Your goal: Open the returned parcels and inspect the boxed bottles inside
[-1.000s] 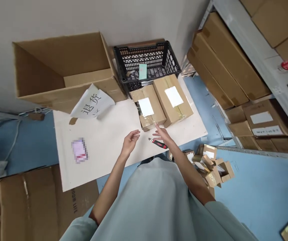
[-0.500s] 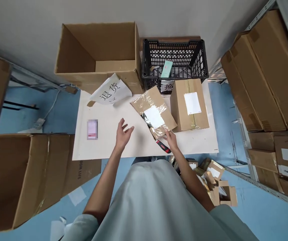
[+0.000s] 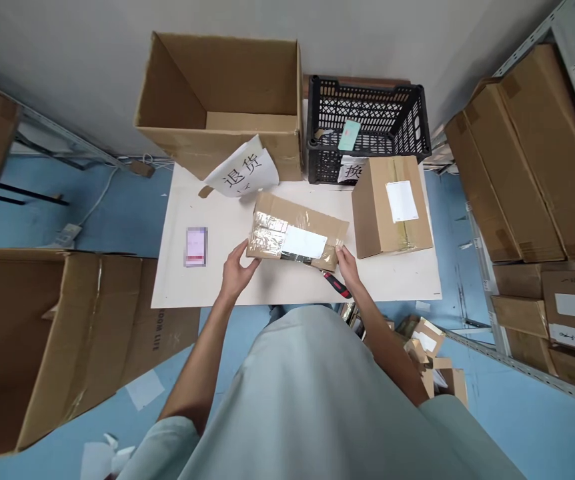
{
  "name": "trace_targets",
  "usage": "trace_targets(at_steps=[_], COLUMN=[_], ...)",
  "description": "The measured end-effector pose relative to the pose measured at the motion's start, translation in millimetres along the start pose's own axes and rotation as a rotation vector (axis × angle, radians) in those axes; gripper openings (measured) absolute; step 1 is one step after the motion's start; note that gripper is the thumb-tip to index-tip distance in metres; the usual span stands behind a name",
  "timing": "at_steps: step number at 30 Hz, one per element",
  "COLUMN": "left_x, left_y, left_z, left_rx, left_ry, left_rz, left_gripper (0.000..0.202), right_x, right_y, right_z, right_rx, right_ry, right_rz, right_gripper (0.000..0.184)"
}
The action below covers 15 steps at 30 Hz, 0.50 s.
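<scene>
A flat, taped cardboard box with a white label is held over the table between both my hands. My left hand grips its left corner, thumb along the near edge. At the opposite end, my right hand pinches the right corner. A red and black knife handle sticks out from beneath the box, just left of my right hand; the rest of it is hidden. Beside the flat box on the right stands a larger taped carton, also bearing a white label.
On the white table lies a phone with a blurred screen. At the back stand a big open carton with a paper sign and a black crate holding a mint-coloured box. Cartons fill the shelf at right.
My left hand has moved up to the flat box and closed on its left corner. The box has turned so its long side lies roughly across the table. My right hand keeps hold.
</scene>
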State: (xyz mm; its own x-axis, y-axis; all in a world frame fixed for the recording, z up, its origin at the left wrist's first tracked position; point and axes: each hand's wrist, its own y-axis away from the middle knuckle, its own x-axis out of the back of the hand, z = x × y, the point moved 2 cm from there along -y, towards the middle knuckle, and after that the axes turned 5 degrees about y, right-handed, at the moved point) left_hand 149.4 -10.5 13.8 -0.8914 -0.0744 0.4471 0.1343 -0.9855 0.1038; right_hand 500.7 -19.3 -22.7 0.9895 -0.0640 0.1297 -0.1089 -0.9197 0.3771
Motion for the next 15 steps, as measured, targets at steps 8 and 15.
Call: trace_targets(at_steps=[8,15], left_x=[64.4,92.8], left_y=[67.4,77.4], left_z=[-100.3,-135.8], left_rx=[0.349,0.364], left_ry=[0.179,0.302], left_rz=[-0.004,-0.121], left_gripper=[0.064,0.073], right_x=[-87.7,-119.8], right_y=[45.6,90.1], right_z=[-18.9,-10.9], right_rx=[0.075,0.015], right_ry=[0.111,0.196], right_rz=[-0.077,-0.068], right_gripper=[0.070,0.090])
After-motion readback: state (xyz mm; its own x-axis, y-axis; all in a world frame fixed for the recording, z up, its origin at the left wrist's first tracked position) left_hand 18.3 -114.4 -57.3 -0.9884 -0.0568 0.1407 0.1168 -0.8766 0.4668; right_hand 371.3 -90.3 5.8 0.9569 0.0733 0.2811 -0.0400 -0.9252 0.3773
